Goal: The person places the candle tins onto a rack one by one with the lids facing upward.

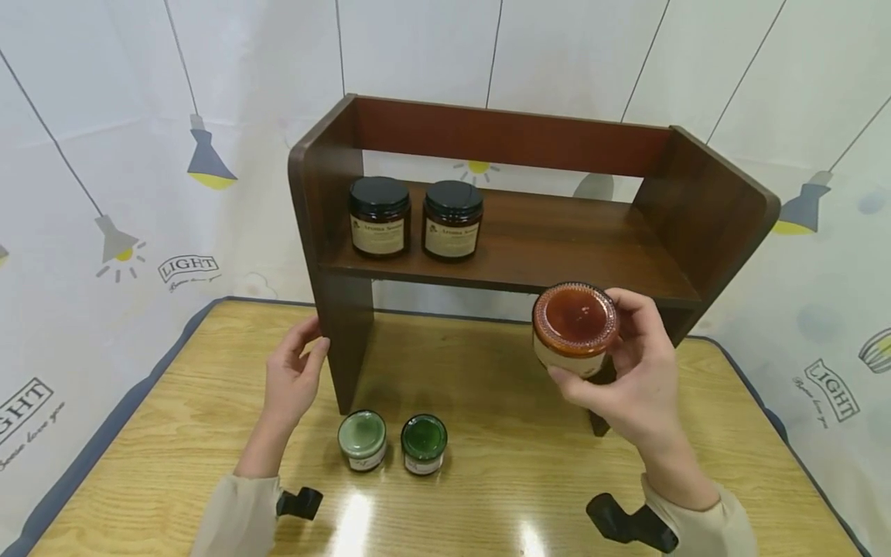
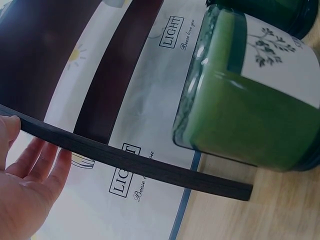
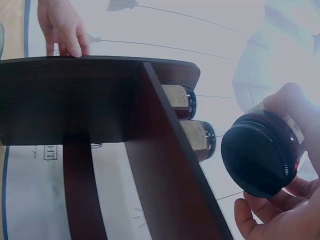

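My right hand (image 1: 643,371) grips an amber glass jar (image 1: 576,321) in front of the shelf board's right part. Its glass base faces up toward the head view, while its black lid (image 3: 257,157) shows in the right wrist view. My left hand (image 1: 295,375) touches the left side panel (image 1: 341,333) of a dark wooden shelf, thumb at the front edge and fingers on the outer side. Two amber jars with black lids, a left one (image 1: 379,216) and a right one (image 1: 452,220), stand on the shelf board (image 1: 557,240).
On the wooden table (image 1: 508,441), a light green jar (image 1: 363,439) and a dark green jar (image 1: 424,443) stand base up before the shelf's left side. The right side panel (image 1: 717,201) rises beyond my right hand. A lamp-printed cloth (image 1: 230,46) hangs behind.
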Available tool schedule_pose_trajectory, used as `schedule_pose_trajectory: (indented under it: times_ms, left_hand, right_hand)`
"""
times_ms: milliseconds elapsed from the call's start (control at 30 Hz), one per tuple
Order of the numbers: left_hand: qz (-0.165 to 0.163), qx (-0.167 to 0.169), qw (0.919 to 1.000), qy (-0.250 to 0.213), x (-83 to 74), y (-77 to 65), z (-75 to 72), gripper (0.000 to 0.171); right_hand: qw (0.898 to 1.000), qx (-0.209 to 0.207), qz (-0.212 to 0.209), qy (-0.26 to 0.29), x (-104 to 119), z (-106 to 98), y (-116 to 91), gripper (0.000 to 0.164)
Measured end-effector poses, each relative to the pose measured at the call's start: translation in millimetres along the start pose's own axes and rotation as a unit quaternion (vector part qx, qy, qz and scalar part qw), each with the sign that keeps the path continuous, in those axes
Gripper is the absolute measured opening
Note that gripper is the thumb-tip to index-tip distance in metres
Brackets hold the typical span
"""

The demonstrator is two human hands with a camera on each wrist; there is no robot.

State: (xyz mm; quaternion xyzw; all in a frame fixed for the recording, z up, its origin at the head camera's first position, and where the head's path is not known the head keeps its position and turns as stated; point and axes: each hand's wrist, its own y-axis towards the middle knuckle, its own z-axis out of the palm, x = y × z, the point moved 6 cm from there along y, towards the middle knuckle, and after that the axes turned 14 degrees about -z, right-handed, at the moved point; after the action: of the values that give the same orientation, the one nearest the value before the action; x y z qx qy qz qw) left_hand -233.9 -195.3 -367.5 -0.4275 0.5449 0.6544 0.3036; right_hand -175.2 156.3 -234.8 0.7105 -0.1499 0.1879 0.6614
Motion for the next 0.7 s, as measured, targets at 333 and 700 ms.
schedule_pose_trajectory:
  times_ms: [333, 700]
  left_hand:
    - [-0.009, -0.005, 0.9999, -0.001, 4.3, 0.9, -0.5, 0.029]
    - [-0.007, -0.001, 1.0, 0.001, 2.1, 0.3, -0.3, 0.028]
  right_hand:
    - [0.999, -0.006, -0.031, 0.004, 6.2, -3.9, 14.0, 0.068]
    - [0.997, 0.006, -0.045, -0.065, 8.5, -3.6, 23.1, 0.071]
